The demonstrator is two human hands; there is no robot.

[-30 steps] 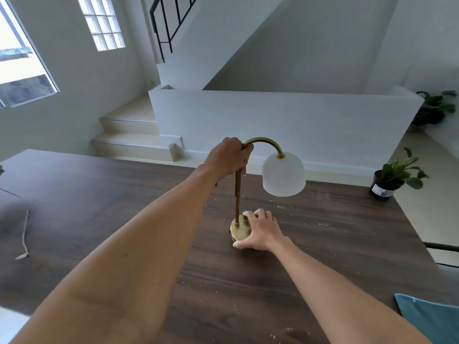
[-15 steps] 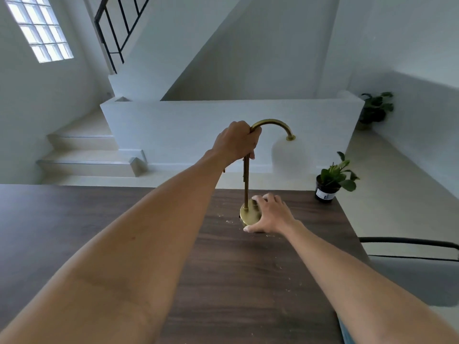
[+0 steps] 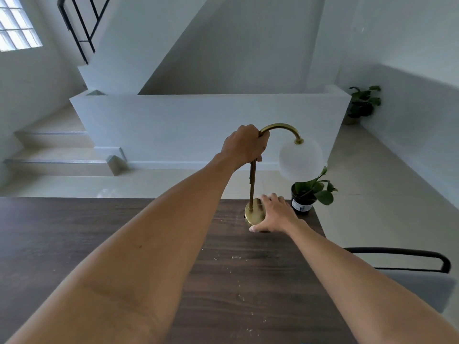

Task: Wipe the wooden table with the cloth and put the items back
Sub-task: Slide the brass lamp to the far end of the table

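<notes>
A brass lamp [image 3: 252,187] with a curved neck and a white globe shade [image 3: 300,157] stands on the dark wooden table [image 3: 248,269] near its far right corner. My left hand [image 3: 244,144] is closed around the top of the lamp's stem. My right hand [image 3: 274,214] grips the round brass base [image 3: 253,214] from the right side. Pale crumbs lie scattered on the wood in front of the lamp. No cloth is in view.
A small potted plant [image 3: 310,192] sits on the floor just past the table's far right corner. A grey chair with a black armrest [image 3: 402,254] stands at the table's right side. Beyond are a white half wall, steps and another plant [image 3: 362,101].
The lamp, held in both hands, has shifted toward the far right corner of the table. The view has swung right, so the blue thing at lower right is out of sight.
</notes>
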